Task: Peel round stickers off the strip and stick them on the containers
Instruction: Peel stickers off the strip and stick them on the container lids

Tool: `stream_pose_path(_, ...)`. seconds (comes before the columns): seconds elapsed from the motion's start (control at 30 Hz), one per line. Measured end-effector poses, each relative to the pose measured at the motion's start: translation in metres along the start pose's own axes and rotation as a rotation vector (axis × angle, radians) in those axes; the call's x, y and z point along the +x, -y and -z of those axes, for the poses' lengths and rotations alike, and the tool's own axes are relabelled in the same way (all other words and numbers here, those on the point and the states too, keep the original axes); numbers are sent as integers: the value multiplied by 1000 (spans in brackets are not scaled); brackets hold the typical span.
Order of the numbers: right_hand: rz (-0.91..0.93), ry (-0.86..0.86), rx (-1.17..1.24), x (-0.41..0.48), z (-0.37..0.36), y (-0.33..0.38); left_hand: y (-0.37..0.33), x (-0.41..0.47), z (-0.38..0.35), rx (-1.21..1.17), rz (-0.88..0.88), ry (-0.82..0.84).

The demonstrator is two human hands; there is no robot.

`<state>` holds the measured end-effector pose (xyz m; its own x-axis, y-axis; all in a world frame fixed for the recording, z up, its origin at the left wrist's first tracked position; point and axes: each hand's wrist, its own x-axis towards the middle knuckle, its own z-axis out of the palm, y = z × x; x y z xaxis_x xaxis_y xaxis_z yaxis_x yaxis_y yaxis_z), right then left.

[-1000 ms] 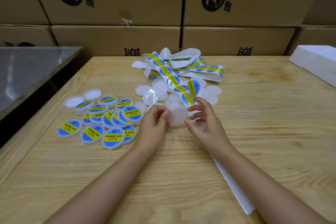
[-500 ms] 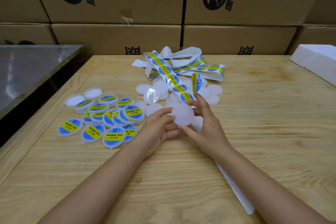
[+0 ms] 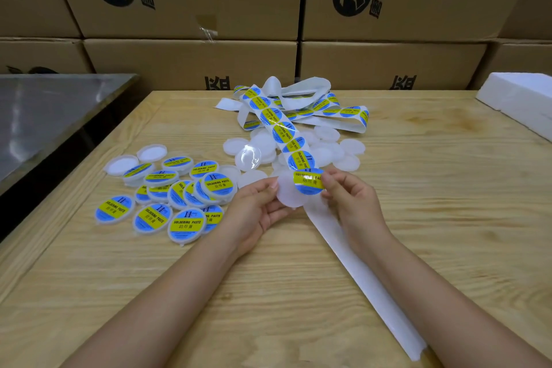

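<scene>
My left hand (image 3: 257, 212) holds a round white container (image 3: 288, 197) by its left edge, a little above the wooden table (image 3: 448, 218). My right hand (image 3: 352, 203) pinches a round blue-and-yellow sticker (image 3: 307, 184) over the container's upper right part. The sticker strip (image 3: 280, 131) runs from there back to a tangled heap, with several stickers still on it. Its bare white backing (image 3: 358, 272) trails toward me under my right forearm.
Several labelled containers (image 3: 167, 200) lie in a pile at the left. Unlabelled white ones (image 3: 343, 155) lie under and around the strip. Cardboard boxes (image 3: 194, 57) wall off the back. A steel surface (image 3: 44, 116) is at the left and white foam (image 3: 525, 98) at the right.
My left hand picked a white container off the table and lifted it. My right hand peeled a sticker off the strip and brought it down onto the container.
</scene>
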<state>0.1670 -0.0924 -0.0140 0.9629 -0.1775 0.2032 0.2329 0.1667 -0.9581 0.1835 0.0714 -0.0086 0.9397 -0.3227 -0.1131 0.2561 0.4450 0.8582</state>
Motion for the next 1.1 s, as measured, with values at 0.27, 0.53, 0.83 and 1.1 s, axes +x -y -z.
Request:
stream_pose_path(0.27, -39, 39, 32, -8, -10, 2, 1, -1, 0, 11, 12, 55)
stream_pose_path(0.53, -50, 48, -42, -9, -10, 4, 1, -1, 1, -14, 13, 75)
stream_pose_path(0.83, -66, 57, -95, -3, -7, -3, 3, -2, 0, 84, -2, 53)
stream_pose_path(1.1, -65, 68, -323, -1, 1, -3, 2, -4, -3, 109, -15, 45)
